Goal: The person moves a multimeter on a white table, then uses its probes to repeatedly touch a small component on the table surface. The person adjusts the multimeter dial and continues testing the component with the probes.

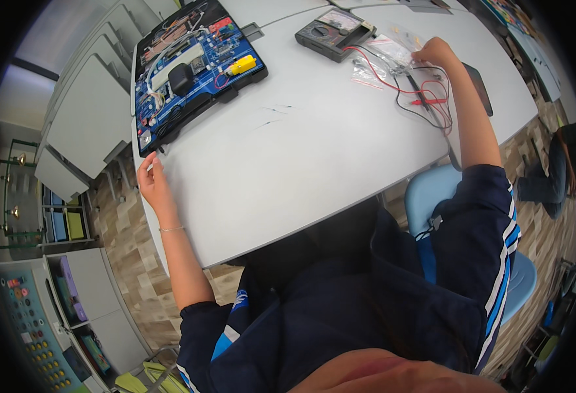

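Observation:
My right hand (435, 52) reaches to the far right of the table, its fingers pinched at the edge of a clear plastic bag (399, 40) of small parts. Another clear bag (368, 72) lies beside it. Red and black test leads (425, 101) loop below that hand, running from an analog multimeter (334, 33). My left hand (155, 183) rests at the table's left edge, loosely curled and holding nothing visible, just under the corner of an open black case with a blue circuit board (203, 72). Several small resistors with wire leads (273, 110) lie mid-table.
A dark flat device (478, 88) lies right of my right forearm. A blue chair (425, 190) stands against the near right table edge. Folded grey tables (88, 124) are at the left, above shelves and cabinets. Another person's legs (550, 180) show at the far right.

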The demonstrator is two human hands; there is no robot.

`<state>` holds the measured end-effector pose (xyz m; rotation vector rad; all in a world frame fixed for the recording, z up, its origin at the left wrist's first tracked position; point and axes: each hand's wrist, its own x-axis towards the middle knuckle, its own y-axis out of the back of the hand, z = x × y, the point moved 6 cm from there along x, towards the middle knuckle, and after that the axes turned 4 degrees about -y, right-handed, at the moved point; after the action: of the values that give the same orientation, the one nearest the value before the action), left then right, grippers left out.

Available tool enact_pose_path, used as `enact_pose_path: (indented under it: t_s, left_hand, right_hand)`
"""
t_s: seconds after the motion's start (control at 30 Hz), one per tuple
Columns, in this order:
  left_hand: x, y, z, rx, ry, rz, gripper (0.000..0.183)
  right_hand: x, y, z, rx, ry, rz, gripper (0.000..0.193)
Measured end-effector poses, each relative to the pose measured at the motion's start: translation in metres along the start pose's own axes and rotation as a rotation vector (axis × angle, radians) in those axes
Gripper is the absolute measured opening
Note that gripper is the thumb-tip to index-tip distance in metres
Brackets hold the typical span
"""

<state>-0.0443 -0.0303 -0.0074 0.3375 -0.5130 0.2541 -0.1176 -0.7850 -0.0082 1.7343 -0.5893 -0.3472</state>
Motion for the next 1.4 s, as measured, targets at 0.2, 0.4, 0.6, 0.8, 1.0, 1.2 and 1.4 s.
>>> enact_pose_path:
  t_s: [0.2, 0.4, 0.6, 0.8, 1.0, 1.2, 1.4]
  left_hand:
    - [-0.001, 0.004, 0.002, -0.012, 0.012, -0.013, 0.025]
    - [-0.002, -0.001, 0.018, -0.038, -0.021, -0.037, 0.022]
    - [-0.004, -0.003, 0.022, -0.08, -0.032, -0.075, 0.021]
    - [-0.007, -0.001, 0.037, -0.118, -0.011, -0.084, 0.019]
    - [-0.015, -0.001, 0.055, -0.13, -0.067, -0.108, 0.018]
    - [-0.015, -0.001, 0.051, -0.027, -0.142, -0.104, 0.014]
    - [-0.011, -0.011, 0.048, -0.004, -0.146, -0.112, 0.014]
  right_hand:
    - [-0.001, -0.004, -0.01, 0.083, -0.158, -0.102, 0.028]
    - [0.003, -0.008, -0.002, 0.115, -0.32, -0.172, 0.023]
    - [0.02, -0.021, 0.021, 0.154, -0.424, -0.144, 0.025]
    - [0.018, 0.035, -0.008, 0.129, -0.242, 0.129, 0.032]
    - [-0.005, 0.07, -0.164, 0.572, 0.135, 0.025, 0.031]
    - [0.048, 0.051, -0.373, 0.398, 0.381, -0.137, 0.028]
    - [0.104, 0.035, -0.458, 0.989, 0.393, 0.361, 0.027]
